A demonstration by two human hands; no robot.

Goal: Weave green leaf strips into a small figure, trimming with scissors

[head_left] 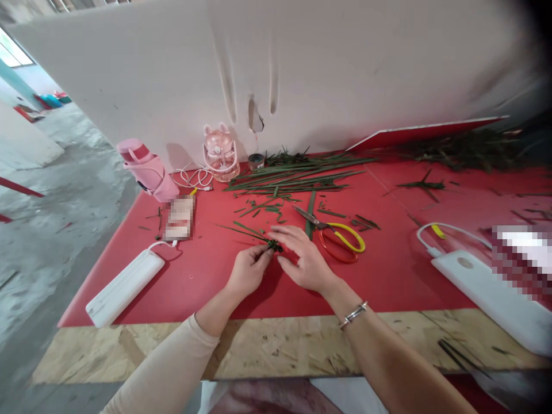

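My left hand [248,270] pinches a small dark green folded piece of leaf [273,246] over the red table top [207,276]. Thin green leaf strips [241,230] trail from that piece toward the far left. My right hand [302,259] hovers over the same piece, its fingers curled and touching it from the right. A silver bracelet [353,314] sits on my right wrist. Just right of my right hand lie scissors [340,238] with yellow and red handles.
A pile of long green leaf strips [293,172] lies at the back. A pink bottle [146,169], pink fan [221,152], white cable [194,178], white power banks [125,287] [491,293] and a white wall [302,69] surround the spot. Bare chipboard [280,345] edges the front.
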